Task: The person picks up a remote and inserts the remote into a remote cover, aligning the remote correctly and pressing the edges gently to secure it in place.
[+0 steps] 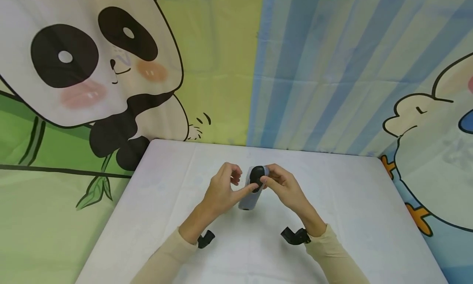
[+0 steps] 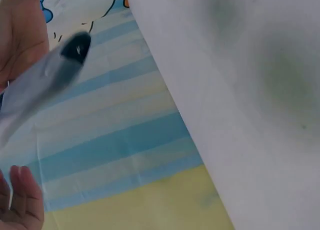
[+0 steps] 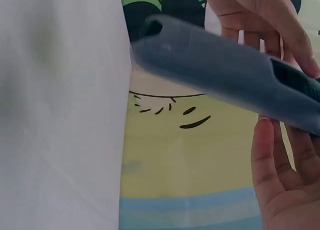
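Note:
A slim grey-blue handheld device (image 1: 248,202) with a black oval panel (image 1: 256,175) is held up over the white table. My right hand (image 1: 286,189) grips its upper end, the thumb at the panel's edge and the fingers round the side. From the left, my left hand (image 1: 223,189) reaches in, its straight thumb touching the lower part of the panel. The other left fingers bend loosely, apart from the device. In the right wrist view, the body (image 3: 210,62) shows a dark opening at its far end. The left wrist view shows it blurred.
The white tabletop (image 1: 177,185) lies beneath both hands. Behind it hangs a cartoon-printed cloth (image 1: 218,70) with a panda and stripes. Black wrist mounts, one at the left wrist (image 1: 206,238) and one at the right wrist (image 1: 295,236), jut inward over the table.

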Demonstrator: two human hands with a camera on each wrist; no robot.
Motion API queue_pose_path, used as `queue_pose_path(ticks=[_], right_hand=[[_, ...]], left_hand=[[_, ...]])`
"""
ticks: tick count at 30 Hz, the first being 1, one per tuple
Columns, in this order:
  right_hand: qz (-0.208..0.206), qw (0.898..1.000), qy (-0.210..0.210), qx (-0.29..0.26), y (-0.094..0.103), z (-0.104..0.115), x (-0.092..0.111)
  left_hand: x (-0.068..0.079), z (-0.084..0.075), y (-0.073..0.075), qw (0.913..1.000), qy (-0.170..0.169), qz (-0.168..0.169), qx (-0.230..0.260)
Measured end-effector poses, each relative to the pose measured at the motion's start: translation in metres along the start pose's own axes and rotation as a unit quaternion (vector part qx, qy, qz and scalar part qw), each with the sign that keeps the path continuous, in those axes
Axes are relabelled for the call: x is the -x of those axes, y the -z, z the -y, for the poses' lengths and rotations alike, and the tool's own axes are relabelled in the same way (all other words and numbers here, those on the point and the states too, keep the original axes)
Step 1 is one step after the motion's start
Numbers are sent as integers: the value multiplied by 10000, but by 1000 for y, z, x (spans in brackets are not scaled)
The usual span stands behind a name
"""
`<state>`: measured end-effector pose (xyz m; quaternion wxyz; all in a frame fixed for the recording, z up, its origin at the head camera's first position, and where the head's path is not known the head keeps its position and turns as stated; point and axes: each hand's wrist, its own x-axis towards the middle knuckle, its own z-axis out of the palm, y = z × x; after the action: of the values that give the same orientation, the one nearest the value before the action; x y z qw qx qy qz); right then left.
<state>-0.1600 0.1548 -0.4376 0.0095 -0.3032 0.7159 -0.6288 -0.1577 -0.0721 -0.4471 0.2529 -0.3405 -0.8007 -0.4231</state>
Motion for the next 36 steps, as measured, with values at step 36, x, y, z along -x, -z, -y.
queue_pose_path(ticks=[36], right_hand=[[1397,9825,428,-1155,11,-5,1]], left_hand=[[-24,-16,24,9701,-1707,482,-1658]])
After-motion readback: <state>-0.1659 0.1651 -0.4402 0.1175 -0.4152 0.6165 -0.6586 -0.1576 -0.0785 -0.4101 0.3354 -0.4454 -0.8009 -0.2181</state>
